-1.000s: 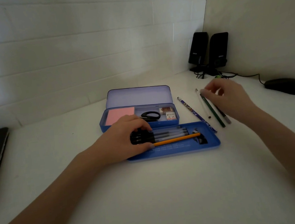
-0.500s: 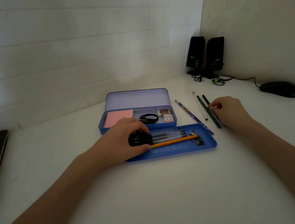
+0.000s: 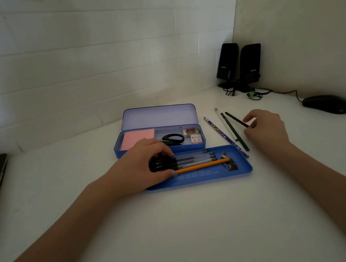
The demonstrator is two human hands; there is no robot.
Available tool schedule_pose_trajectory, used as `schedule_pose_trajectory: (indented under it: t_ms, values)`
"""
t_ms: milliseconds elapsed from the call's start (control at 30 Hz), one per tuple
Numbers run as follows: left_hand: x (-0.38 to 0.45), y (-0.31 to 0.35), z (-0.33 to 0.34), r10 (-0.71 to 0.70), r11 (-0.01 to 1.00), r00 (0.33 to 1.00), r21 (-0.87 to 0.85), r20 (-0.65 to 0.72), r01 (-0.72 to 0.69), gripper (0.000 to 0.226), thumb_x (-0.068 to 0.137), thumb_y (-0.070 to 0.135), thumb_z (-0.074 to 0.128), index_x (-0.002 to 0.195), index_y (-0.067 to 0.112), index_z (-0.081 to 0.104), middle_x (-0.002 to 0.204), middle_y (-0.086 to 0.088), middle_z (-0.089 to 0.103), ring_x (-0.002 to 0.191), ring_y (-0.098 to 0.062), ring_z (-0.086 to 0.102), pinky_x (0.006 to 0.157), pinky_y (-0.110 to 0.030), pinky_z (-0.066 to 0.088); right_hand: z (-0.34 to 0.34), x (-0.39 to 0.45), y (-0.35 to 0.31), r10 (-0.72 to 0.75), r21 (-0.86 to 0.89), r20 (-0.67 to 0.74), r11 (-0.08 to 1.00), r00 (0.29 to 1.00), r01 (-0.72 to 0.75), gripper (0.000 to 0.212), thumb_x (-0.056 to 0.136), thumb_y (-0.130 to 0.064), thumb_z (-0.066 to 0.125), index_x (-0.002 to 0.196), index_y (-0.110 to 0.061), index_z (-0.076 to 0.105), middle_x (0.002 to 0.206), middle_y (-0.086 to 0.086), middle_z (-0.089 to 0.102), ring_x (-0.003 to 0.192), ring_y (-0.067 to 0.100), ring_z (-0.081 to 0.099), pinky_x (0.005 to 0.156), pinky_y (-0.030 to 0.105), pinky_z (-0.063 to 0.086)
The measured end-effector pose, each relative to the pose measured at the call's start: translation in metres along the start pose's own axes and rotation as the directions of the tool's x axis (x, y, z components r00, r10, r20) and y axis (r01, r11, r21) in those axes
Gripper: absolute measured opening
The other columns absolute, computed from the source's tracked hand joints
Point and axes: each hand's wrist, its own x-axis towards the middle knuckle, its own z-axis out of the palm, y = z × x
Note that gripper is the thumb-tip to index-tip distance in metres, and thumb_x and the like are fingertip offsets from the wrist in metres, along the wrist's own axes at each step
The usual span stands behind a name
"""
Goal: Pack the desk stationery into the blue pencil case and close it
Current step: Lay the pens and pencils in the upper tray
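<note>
The blue pencil case (image 3: 161,148) lies open mid-desk, its tray (image 3: 240,171) in front holding pens (image 3: 192,158) and an orange pencil (image 3: 202,166). The left hand (image 3: 141,166) curls over the pen caps. The right hand (image 3: 264,127) pinches a dark pencil (image 3: 236,119); lifting it carelessly could nudge the neighbouring green pencil (image 3: 232,129), and it might roll away.

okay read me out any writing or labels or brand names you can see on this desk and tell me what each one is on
None can be read for sure.
Two black speakers: a small white logo on each, too blurred.
Two erasers in the blue pencil case: printed wrappers, illegible.
Blue tray: rows of pale print, too small.
</note>
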Motion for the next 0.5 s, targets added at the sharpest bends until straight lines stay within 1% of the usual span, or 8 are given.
schedule_pose_trajectory:
  t_ms: [67,167,233,300,367,400,433,500]
  values:
    - [0.000,0.000,0.000,0.005,1.000,1.000,0.004,-0.005,-0.005,0.045,0.068,0.063,0.056,0.102,0.033,0.060,0.099,0.016,0.057,0.099,-0.002,0.048,0.087,-0.023,0.044,-0.002,-0.001,-0.001,0.013,0.065,-0.042,0.998,0.999,-0.011,0.028,0.081,-0.006,0.061,0.108,-0.016,0.062,0.090,0.005,0.061,0.079,0.018,0.055,0.069,0.028,0.041]
    - [0.000,0.000,0.000,0.006,1.000,1.000,-0.001,-0.007,-0.006,0.045,0.067,0.062,0.056,0.101,0.033,0.060,0.098,0.016,0.057,0.099,-0.002,0.048,0.087,-0.022,0.044,-0.002,-0.002,-0.002,-0.028,0.126,-0.089,0.991,0.996,0.039,0.027,0.082,-0.009,0.059,0.108,-0.019,0.062,0.095,0.003,0.064,0.076,0.018,0.058,0.068,0.030,0.045]
    - [-0.001,0.000,0.000,0.003,1.000,1.000,-0.007,-0.008,-0.003,0.045,0.067,0.062,0.057,0.101,0.033,0.060,0.098,0.016,0.057,0.099,-0.002,0.048,0.086,-0.020,0.043,0.000,-0.004,-0.006,-0.073,0.184,-0.093,0.979,0.993,0.089,0.024,0.083,-0.011,0.057,0.104,-0.022,0.063,0.093,0.000,0.065,0.067,0.012,0.056,0.064,0.028,0.046]
    - [-0.001,0.000,0.000,-0.001,1.000,1.000,-0.026,-0.012,0.000,0.045,0.067,0.062,0.057,0.101,0.033,0.060,0.098,0.016,0.057,0.097,-0.001,0.048,0.084,-0.016,0.042,0.000,-0.006,-0.013,-0.131,0.263,-0.074,0.954,0.989,0.146,0.020,0.084,-0.012,0.058,0.099,-0.024,0.064,0.089,-0.003,0.065,0.063,0.006,0.054,0.059,0.019,0.043]
    - [-0.001,0.000,0.000,-0.008,0.998,1.000,-0.063,-0.030,0.006,0.042,0.068,0.059,0.060,0.100,0.031,0.061,0.095,0.017,0.057,0.093,-0.001,0.050,0.081,-0.012,0.041,-0.001,-0.011,-0.022,-0.196,0.336,-0.023,0.922,0.980,0.193,0.017,0.085,-0.014,0.061,0.098,-0.024,0.066,0.083,-0.004,0.066,0.061,0.006,0.054,0.054,0.010,0.042]
    - [-0.001,0.000,0.000,-0.014,0.996,0.999,-0.087,-0.046,0.010,0.037,0.071,0.053,0.063,0.099,0.029,0.061,0.093,0.017,0.058,0.090,-0.001,0.051,0.078,-0.011,0.041,-0.002,-0.014,-0.027,-0.229,0.373,0.009,0.904,0.973,0.209,0.016,0.084,-0.014,0.063,0.097,-0.023,0.067,0.081,-0.004,0.067,0.061,0.007,0.056,0.053,0.008,0.044]
    - [0.000,0.000,0.001,-0.024,0.994,0.997,-0.109,-0.070,0.016,0.029,0.075,0.046,0.066,0.098,0.028,0.062,0.091,0.017,0.058,0.088,-0.001,0.052,0.076,-0.011,0.042,-0.002,-0.017,-0.031,-0.261,0.408,0.042,0.886,0.965,0.222,0.014,0.084,-0.015,0.065,0.096,-0.022,0.069,0.080,-0.003,0.069,0.062,0.008,0.057,0.056,0.009,0.047]
    - [0.001,0.001,0.001,-0.055,0.989,0.987,-0.144,-0.151,0.033,0.016,0.081,0.032,0.066,0.096,0.027,0.062,0.086,0.016,0.059,0.082,-0.002,0.054,0.070,-0.011,0.042,-0.004,-0.024,-0.039,-0.330,0.466,0.091,0.848,0.940,0.252,0.011,0.082,-0.015,0.068,0.091,-0.021,0.071,0.078,-0.003,0.071,0.064,0.002,0.058,0.063,0.012,0.047]
